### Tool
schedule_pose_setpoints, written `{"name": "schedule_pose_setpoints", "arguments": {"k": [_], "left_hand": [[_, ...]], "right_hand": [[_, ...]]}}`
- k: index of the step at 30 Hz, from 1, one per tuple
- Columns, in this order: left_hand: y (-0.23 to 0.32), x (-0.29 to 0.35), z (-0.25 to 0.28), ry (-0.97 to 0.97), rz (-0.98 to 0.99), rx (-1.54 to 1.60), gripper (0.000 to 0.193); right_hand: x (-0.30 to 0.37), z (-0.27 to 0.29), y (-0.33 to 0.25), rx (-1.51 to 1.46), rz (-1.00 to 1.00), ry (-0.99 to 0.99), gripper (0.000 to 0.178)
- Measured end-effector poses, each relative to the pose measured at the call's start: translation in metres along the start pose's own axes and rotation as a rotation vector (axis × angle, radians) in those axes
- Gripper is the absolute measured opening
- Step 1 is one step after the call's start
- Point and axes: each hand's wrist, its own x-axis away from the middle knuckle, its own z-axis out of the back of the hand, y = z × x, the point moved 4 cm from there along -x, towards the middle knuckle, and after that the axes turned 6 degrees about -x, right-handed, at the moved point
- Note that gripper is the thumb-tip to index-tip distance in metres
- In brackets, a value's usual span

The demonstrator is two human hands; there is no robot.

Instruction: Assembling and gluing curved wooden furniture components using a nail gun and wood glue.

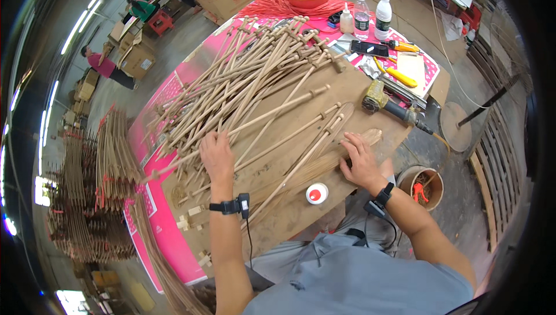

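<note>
My left hand (217, 156) is closed around a long pale wooden stick (278, 109) that slants across the table. The stick has a small collar near its far right end, and its other end sticks out to the left of my hand. Beyond it lies a tangled heap of similar sticks (243, 72) with knobs and collars. My right hand (360, 161), fingers apart, rests at the right end of a bundle of thin sticks (313, 167). Between my hands lie loose knobbed sticks (295, 171). A small white tub with a red centre (317, 193) stands near the table's front edge.
An air-powered tool (394, 106) with a hose lies at the right, near yellow-handled pliers (401, 76), a phone (369, 48) and bottles (383, 17). A bucket (421, 187) stands below. Stick bundles (92, 193) fill the left floor; several people are in the background.
</note>
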Motion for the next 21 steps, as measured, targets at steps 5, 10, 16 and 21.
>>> {"name": "schedule_pose_setpoints", "arguments": {"k": [5, 10, 16, 21], "left_hand": [[0.002, 0.009, 0.04, 0.094, -0.031, 0.02, 0.024], [0.002, 0.034, 0.058, -0.004, 0.047, 0.096, 0.023], [0.016, 0.076, 0.064, -0.194, 0.172, 0.335, 0.021], [0.017, 0.118, 0.035, -0.309, 0.186, 0.535, 0.019]], "right_hand": [[0.001, -0.001, -0.002, -0.011, 0.034, 0.006, 0.057], [0.004, -0.001, -0.001, -0.019, 0.033, 0.019, 0.058], [0.007, 0.001, 0.006, -0.012, 0.003, 0.118, 0.062], [0.003, 0.011, 0.011, 0.04, -0.106, 0.388, 0.062]]}}
